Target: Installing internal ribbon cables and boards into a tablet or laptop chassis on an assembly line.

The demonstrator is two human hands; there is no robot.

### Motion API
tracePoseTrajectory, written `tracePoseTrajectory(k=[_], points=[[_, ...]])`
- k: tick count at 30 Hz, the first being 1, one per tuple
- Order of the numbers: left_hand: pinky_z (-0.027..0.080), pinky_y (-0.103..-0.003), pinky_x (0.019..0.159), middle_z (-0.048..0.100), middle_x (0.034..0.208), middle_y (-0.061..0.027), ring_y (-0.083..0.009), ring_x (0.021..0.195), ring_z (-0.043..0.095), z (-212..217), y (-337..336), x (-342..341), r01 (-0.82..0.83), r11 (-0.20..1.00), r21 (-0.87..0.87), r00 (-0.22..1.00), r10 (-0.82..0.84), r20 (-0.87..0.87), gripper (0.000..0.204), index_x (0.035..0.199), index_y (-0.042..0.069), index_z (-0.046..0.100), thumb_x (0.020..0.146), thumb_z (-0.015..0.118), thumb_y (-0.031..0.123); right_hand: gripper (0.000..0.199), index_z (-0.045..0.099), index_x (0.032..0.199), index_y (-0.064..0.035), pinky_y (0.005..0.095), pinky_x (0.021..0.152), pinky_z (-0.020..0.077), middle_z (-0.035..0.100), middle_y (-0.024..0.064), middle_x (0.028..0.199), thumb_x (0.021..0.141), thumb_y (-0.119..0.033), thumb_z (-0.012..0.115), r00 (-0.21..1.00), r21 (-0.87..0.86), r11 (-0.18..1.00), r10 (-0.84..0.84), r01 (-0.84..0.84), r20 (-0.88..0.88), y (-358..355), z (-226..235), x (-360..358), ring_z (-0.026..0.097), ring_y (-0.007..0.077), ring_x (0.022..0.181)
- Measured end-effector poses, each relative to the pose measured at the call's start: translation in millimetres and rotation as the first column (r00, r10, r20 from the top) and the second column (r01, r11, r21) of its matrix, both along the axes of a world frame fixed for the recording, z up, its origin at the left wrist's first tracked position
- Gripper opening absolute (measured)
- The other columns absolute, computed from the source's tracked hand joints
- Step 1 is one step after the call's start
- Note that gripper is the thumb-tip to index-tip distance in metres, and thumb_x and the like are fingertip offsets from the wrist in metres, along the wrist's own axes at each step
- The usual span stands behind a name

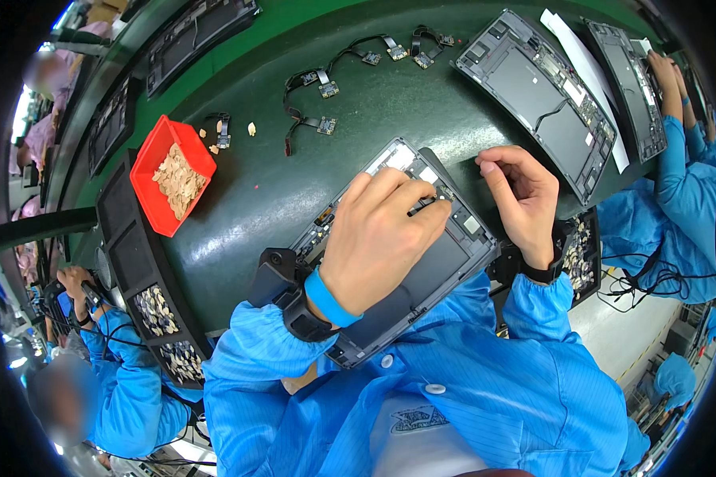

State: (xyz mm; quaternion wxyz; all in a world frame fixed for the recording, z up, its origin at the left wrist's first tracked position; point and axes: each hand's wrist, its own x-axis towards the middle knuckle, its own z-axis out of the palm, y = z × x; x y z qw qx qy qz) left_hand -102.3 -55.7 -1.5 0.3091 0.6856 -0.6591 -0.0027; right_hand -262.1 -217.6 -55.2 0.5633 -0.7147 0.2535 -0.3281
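Observation:
An opened tablet-like device housing (441, 266) lies tilted in front of me, with dark flat panels and a strip of circuit boards. My left hand (386, 234) rests over its upper middle, fingers bent down and closed at the board strip; the hand hides what its fingertips touch. Off the housing's upper right corner, my right hand (525, 199) is raised with curled fingers, thumb and forefinger together. Anything between those tips is too small to make out. Each wrist wears a black strap, and the left one also a blue band.
At left, a red bin (147, 171) holds small beige pieces beside a black compartment tray (131, 238). Small boards with ribbon cables (326, 87) lie across the green table (247, 191). Another opened housing (525, 95) lies at upper right. Co-workers' hands (664, 71) work at far right and left.

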Motion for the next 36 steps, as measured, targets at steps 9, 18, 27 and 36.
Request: tracePoseTrajectory(k=[9,18,27,36], points=[[0.045,-0.034,0.073,0.07,0.099,0.0005,-0.0183,0.093,0.064,3.6,-3.0,2.3,0.044,0.997,0.07,0.997,-0.049,0.064,0.02,0.097,0.012,0.078,0.076,0.081,0.013,0.014,0.072,0.11,0.0016,0.0223,0.079,0.0494,0.072,0.0062,0.105,0.096,0.001,0.068,1.0,0.009,1.0,0.002,-0.002,-0.006,0.5,1.5,1.6,0.064,0.0086,0.09],[0.044,-0.034,0.072,0.069,0.099,0.0009,-0.0181,0.094,0.063,-2.3,-3.3,5.8,0.05,0.997,0.054,0.998,-0.048,-0.032,0.017,0.094,0.014,0.08,0.077,0.081,0.013,0.015,0.073,0.11,0.0015,0.022,0.079,0.0487,0.072,0.0064,0.105,0.096,0.001,0.069,1.0,0.007,1.0,0.002,-0.002,-0.019,2.8,0.1,1.3,0.063,0.0083,0.09],[0.042,-0.039,0.082,0.066,0.11,-0.0018,-0.0209,0.108,0.06,0.0,-0.5,-7.5,-0.031,0.993,0.111,0.988,0.014,0.152,0.038,0.104,0.012,0.078,0.08,0.079,0.041,0.014,0.074,0.108,0.0012,0.0214,0.068,0.0432,0.072,0.0027,0.099,0.096,-0.004,0.07,0.995,-0.044,0.999,0.009,-0.013,-0.094,-1.7,1.3,2.5,0.053,0.0055,0.077],[0.018,-0.054,0.126,0.04,0.159,-0.0258,-0.0378,0.154,0.03,-4.2,40.6,-68.6,-0.142,0.9,0.412,0.962,0.027,0.271,0.1,0.151,-0.011,0.04,0.083,0.068,0.058,0.025,0.068,0.112,0.0011,0.0334,0.074,0.0465,0.065,0.012,0.095,0.09,-0.011,0.073,0.945,-0.386,0.908,0.033,-0.165,-0.325,24.1,28.3,11.4,0.058,0.0241,0.082]])
